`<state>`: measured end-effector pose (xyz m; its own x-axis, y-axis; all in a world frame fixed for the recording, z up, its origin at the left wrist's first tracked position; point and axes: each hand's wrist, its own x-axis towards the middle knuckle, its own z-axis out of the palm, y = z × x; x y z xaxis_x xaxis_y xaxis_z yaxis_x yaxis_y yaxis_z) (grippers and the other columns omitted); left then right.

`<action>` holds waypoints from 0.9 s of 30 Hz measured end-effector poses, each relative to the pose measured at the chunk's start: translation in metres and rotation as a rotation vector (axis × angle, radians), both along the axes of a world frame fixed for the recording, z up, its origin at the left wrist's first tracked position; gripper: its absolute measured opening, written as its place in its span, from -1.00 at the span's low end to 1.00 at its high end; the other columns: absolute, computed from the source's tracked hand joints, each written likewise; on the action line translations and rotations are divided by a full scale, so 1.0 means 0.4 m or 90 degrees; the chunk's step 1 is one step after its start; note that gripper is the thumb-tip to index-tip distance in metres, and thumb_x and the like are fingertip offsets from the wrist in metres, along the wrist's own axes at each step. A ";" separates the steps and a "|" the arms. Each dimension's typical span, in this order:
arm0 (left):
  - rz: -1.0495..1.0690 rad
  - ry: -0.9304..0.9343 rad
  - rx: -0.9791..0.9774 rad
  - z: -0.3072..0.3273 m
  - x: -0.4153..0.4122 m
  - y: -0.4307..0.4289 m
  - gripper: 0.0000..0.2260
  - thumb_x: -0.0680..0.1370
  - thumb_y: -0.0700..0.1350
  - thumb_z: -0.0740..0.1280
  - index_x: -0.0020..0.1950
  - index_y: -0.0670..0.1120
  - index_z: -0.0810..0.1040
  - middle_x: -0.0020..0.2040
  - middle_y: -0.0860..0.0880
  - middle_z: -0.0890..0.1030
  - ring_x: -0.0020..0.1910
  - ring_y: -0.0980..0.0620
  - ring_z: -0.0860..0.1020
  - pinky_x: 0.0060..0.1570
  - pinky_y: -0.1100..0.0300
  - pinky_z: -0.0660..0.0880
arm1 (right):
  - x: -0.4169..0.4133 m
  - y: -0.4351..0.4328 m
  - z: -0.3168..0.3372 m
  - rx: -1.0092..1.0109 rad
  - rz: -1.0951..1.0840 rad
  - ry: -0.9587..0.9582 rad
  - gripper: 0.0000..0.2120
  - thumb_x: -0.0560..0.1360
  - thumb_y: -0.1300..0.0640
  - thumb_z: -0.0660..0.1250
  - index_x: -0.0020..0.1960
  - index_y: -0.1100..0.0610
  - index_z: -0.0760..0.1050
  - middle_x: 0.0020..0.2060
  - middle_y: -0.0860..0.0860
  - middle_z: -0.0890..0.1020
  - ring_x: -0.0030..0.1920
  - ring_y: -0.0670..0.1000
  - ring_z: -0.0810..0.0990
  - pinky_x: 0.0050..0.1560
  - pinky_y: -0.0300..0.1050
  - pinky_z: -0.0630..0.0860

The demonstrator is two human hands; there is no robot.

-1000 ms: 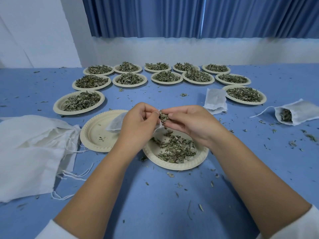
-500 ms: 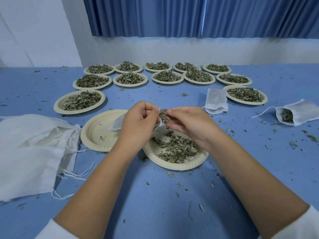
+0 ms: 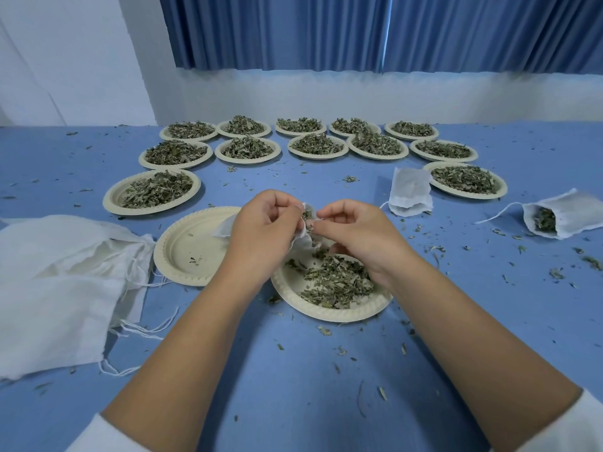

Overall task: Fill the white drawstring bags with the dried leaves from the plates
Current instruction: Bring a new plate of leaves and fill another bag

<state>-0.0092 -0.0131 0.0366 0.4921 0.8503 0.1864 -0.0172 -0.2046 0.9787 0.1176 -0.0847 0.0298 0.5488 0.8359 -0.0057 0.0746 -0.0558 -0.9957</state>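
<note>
One bag is being filled: the left hand (image 3: 261, 230) grips a white drawstring bag (image 3: 299, 241) by its mouth just above the near plate (image 3: 326, 314), while the right hand (image 3: 355, 233) pinches dried leaves (image 3: 306, 216) into the opening. Next probably comes another pinch from that plate.

Blue table (image 3: 293, 386) with leaf-filled plates (image 3: 109, 200), white bags (image 3: 410, 194), scattered leaf crumbs (image 3: 556, 273).

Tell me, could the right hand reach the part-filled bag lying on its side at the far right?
Probably yes: only open table lies between the right hand and that part-filled bag. But it now pinches the small bag the left hand holds.
</note>
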 end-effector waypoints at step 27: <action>-0.136 0.046 0.052 -0.004 -0.002 -0.016 -0.90 0.58 -0.26 0.24 -0.11 -0.15 0.51 -0.49 0.09 0.48 -0.59 0.22 0.37 -0.54 0.43 0.30 | 0.006 0.009 -0.013 -0.009 -0.049 -0.134 -0.84 0.44 0.37 0.38 -0.09 0.14 0.52 -0.40 0.01 0.59 -0.47 -0.06 0.57 -0.25 0.01 0.61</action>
